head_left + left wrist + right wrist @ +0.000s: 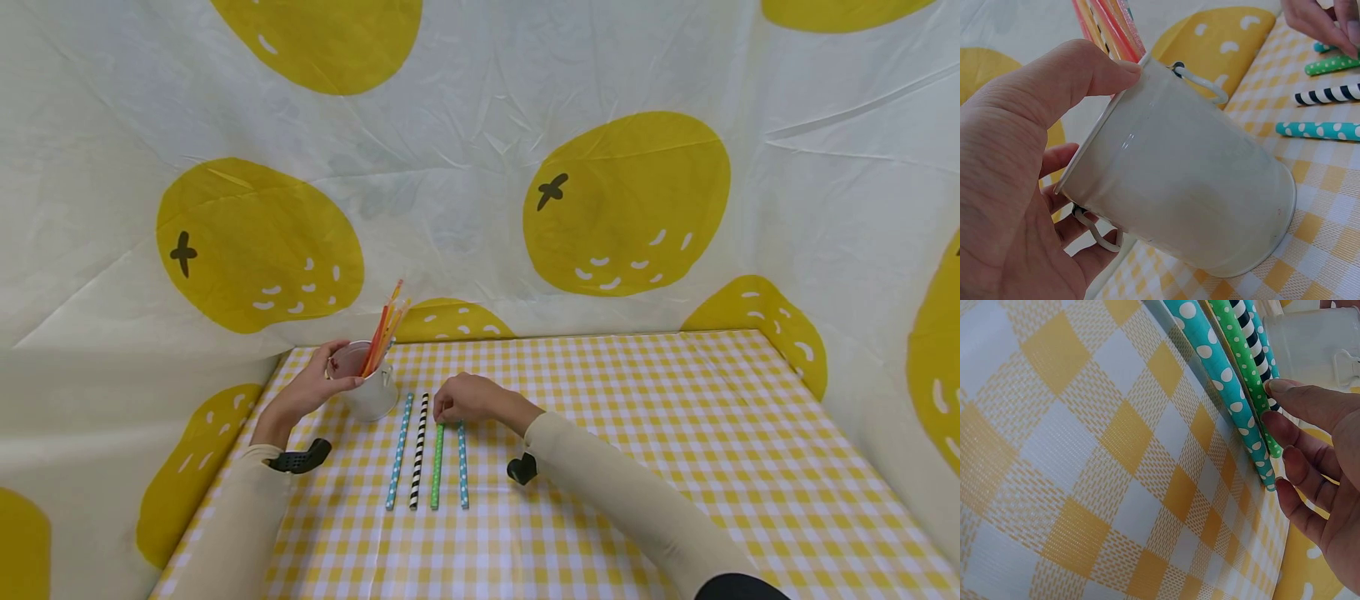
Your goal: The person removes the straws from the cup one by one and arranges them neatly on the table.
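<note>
My left hand (pixel 311 392) grips a small white metal bucket (pixel 1172 162) by its rim, with the thumb over the near edge and the fingers round the far side. In the left wrist view the bucket appears tilted; red, orange and striped straws (pixel 384 329) lean out of its mouth. To the right, a row of paper straws lies on the cloth: a blue dotted straw (pixel 400 450), a black-and-white striped straw (pixel 419 450), a green dotted straw (pixel 437 471) and another blue dotted straw (pixel 462 471). My right hand (pixel 468 398) pinches the green straw's far end between thumb and forefinger.
A yellow-and-white checked cloth (pixel 637 417) covers the table. Its back edge meets a hanging white sheet (pixel 450 217) printed with big yellow fruit, which also closes off the left and right sides.
</note>
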